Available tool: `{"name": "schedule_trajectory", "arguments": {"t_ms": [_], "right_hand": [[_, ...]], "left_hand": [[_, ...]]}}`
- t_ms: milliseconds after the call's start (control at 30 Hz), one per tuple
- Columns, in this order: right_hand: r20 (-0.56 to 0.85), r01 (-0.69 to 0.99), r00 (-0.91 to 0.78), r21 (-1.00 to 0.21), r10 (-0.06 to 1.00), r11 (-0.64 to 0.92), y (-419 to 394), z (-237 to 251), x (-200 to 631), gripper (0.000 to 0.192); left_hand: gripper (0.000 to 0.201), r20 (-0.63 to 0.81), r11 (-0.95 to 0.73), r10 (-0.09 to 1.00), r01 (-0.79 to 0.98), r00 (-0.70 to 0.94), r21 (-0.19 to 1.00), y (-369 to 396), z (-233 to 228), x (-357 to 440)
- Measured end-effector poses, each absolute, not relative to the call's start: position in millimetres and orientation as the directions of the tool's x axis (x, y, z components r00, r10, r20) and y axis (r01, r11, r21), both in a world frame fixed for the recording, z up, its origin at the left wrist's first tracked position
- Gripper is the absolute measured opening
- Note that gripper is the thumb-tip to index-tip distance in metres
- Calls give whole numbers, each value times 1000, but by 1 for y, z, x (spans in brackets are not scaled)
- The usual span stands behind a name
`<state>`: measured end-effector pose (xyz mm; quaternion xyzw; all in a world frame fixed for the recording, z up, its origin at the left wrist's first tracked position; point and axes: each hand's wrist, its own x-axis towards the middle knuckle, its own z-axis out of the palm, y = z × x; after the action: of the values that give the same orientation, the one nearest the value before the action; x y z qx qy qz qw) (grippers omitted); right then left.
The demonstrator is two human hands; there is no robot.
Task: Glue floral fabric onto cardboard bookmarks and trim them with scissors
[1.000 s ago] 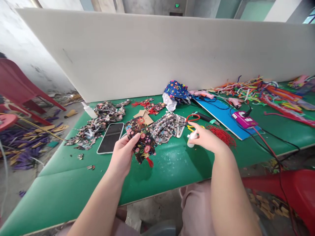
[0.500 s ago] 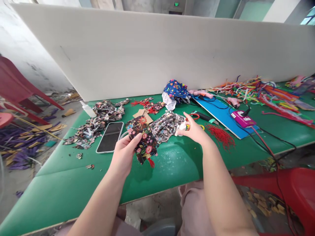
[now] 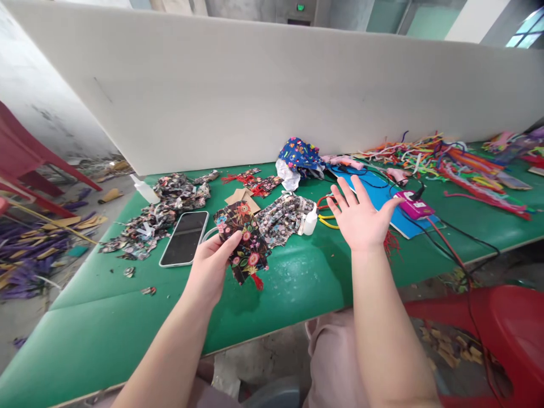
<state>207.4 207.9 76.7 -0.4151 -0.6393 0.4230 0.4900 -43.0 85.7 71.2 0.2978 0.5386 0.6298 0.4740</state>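
A green surface (image 3: 297, 283) is spread with fabric scraps (image 3: 170, 209). A floral fabric piece (image 3: 244, 241) is pinched by the left hand (image 3: 210, 266) and raised over the near edge, apparently for inspection. The right hand (image 3: 361, 218) is held empty, fingers splayed, beside a small white bottle (image 3: 309, 222) stood upright.
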Motion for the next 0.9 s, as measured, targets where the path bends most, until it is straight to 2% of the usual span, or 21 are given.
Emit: {"name": "schedule_trajectory", "arguments": {"t_ms": [100, 200, 333, 400, 500, 567, 633, 700, 767, 833, 900], "right_hand": [[318, 71, -191, -939, 929, 337, 211, 72, 208, 94], [332, -57, -145, -943, 932, 327, 217, 65, 206, 87], [241, -260, 8, -937, 971, 234, 224, 58, 204, 70], [190, -285, 73, -937, 979, 203, 225, 57, 204, 64], [192, -192, 58, -961, 980, 200, 223, 55, 205, 66], [161, -54, -37, -986, 986, 159, 222, 52, 205, 73], [92, 132, -164, -985, 982, 114, 222, 45, 203, 72], [54, 291, -273, -947, 961, 136, 225, 37, 199, 61], [70, 369, -317, -910, 946, 191, 227, 30, 196, 45], [100, 397, -302, -891, 948, 220, 227, 28, 193, 28], [138, 410, -259, -881, 956, 238, 224, 33, 187, 23]], "left_hand": [[29, -136, 32, 919, -274, -370, 961, 86, 71, -43], [29, -137, 31, 919, -279, -370, 960, 86, 71, -43], [28, -139, 31, 920, -285, -368, 958, 86, 71, -43], [28, -140, 32, 919, -282, -370, 959, 86, 71, -43], [28, -145, 37, 914, -279, -379, 960, 86, 72, -44], [28, -147, 36, 910, -279, -388, 960, 86, 73, -46], [27, -146, 30, 907, -286, -395, 958, 86, 74, -48], [27, -144, 19, 899, -291, -414, 957, 85, 75, -50], [28, -137, 4, 885, -287, -445, 958, 85, 77, -52], [28, -114, -27, 871, -277, -477, 960, 84, 81, -56], [27, -67, -88, 852, -268, -520, 959, 83, 86, -64]]}}
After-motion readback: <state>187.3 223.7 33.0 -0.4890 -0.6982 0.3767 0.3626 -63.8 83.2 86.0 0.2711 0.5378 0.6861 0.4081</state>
